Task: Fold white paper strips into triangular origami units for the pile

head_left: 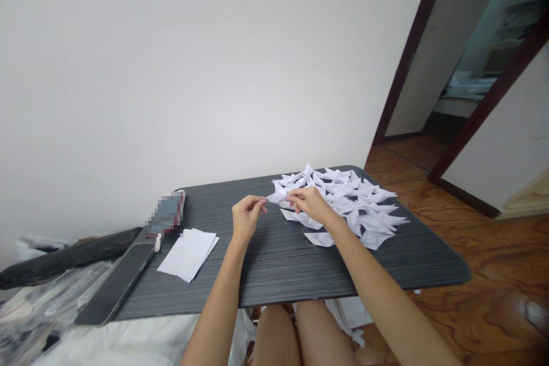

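Between my two hands is a small folded white paper boat (pixel 277 197), raised a little over the dark table. My left hand (pixel 247 210) pinches its left tip between thumb and fingers. On the other side, my right hand (pixel 309 203) has its thumb and fingertips closed on the right end. Many similar paper boats (pixel 343 204) lie crowded together behind and to the right of my right hand. A few white paper sheets (pixel 189 253) rest in a loose stack to the left of my left forearm.
The dark ridged table (pixel 274 274) stands against a white wall. On its left side are a black phone-like slab (pixel 118 286), a small white object (pixel 158 242) and a blurred-out item (pixel 168 214). Plastic-wrapped things (pixel 55 303) lie beyond the left edge. A doorway opens at right.
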A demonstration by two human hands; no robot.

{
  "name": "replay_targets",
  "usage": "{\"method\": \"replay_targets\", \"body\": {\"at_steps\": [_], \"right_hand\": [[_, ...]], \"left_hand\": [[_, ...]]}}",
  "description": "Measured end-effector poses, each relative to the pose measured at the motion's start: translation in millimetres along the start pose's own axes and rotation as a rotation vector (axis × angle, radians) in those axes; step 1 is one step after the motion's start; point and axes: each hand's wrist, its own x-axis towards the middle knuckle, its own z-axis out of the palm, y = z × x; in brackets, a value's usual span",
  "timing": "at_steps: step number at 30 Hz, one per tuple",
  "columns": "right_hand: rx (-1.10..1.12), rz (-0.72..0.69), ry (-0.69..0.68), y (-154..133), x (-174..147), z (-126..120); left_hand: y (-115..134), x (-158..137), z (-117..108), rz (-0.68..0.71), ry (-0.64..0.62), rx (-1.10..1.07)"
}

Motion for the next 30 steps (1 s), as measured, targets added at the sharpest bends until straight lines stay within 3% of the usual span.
{"method": "replay_targets", "body": {"at_steps": [6, 15, 18, 23, 27, 30], "right_hand": [[-0.206, -0.128, -0.044, -4.6, -1.3, -0.9], [-0.238, -0.166, -0.093, -3.6, -2.9, 4.9], [-0.171, -0.085, -0.05, -3.2, -0.1, 3.8], [0.094, 0.179, -0.081, -11.6, -2.4, -14.4], [0.275, 0.333, -0.233, -27.4, -41.8, -39.7], [0.298, 0.451, -0.344, -28.8, -86.1, -48.4]], "left_hand": [[-6.3, 1.5, 1.4, -0.042, -0.086, -0.098], [-12.1, 0.3, 1.8, -0.077, -0.142, -0.076], [-8.9, 2.5, 0.3, -0.121, -0.15, -0.109], [4.7, 2.4, -5.1, -0.189, -0.185, -0.217], [16.1, -19.7, -10.6, -0.245, -0.16, -0.255], [22.8, -47.2, -12.2, -0.303, -0.257, -0.224]]}}
